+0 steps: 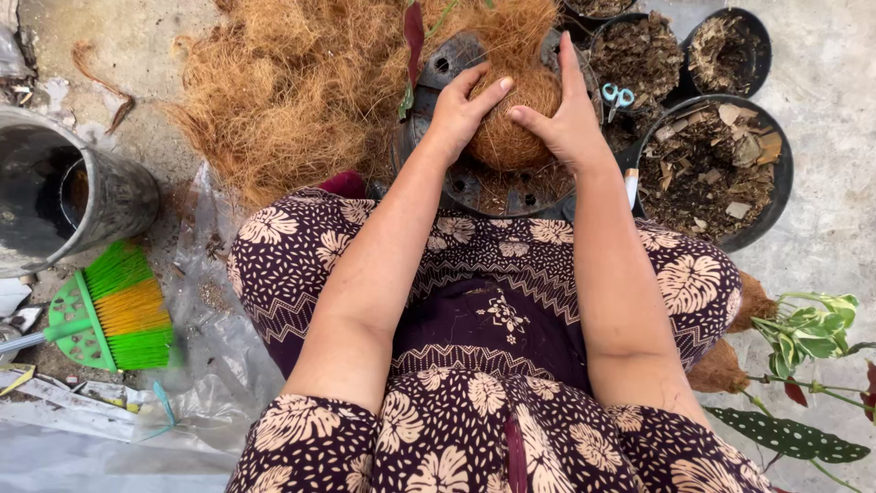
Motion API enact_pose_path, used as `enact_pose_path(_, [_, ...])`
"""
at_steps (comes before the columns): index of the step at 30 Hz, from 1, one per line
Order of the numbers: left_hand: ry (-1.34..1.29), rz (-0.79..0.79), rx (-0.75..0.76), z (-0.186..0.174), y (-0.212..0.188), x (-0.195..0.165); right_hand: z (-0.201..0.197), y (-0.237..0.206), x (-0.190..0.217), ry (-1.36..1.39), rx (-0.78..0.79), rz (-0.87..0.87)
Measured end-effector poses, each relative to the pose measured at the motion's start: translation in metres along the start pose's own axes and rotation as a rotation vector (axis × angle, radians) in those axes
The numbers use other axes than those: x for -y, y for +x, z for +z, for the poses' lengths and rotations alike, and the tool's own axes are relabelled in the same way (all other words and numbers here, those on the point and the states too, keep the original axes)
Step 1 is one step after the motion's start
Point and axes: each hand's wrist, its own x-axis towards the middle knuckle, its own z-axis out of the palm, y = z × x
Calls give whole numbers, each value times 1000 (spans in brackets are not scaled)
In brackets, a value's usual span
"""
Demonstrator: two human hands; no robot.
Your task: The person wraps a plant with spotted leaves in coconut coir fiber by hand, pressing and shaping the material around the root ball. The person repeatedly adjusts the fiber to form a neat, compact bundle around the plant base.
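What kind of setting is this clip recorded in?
Most likely an outdoor home potting spot on a concrete floor. Black pots of soil mix stand about, both hands, left hand and right hand, press coconut fibre into a pot, and loose plant cuttings lie nearby.

Both forearms bare, stretched forward over the lap, converging. Left hand (461,111) cupped, fingers curled inward, thumb out toward the right. Right hand (568,114) cupped opposite, index finger straight up, palm facing left.

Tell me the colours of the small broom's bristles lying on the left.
The broom has green bristles with an orange band through the middle, seen in the head view.
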Motion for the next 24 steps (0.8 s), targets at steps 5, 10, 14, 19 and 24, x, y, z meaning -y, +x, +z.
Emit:
enact_pose_path(5, [-27,9,93,-8,-4,0,11,-5,-13,-35,-28,-73])
enact_pose_path(10, [59,148,54,-7,0,4,15,2,-4,-44,-63,-91])
enact_pose_path(14, [84,236,-241,5,-9,17,7,1,7,111,4,51])
enact_pose_path(19, [-117,21,-416,21,-39,38,1,6,2,346,9,291])
enact_pose_path(24, [-207,78,-338,26,-48,44,6,4,2,498,91,202])
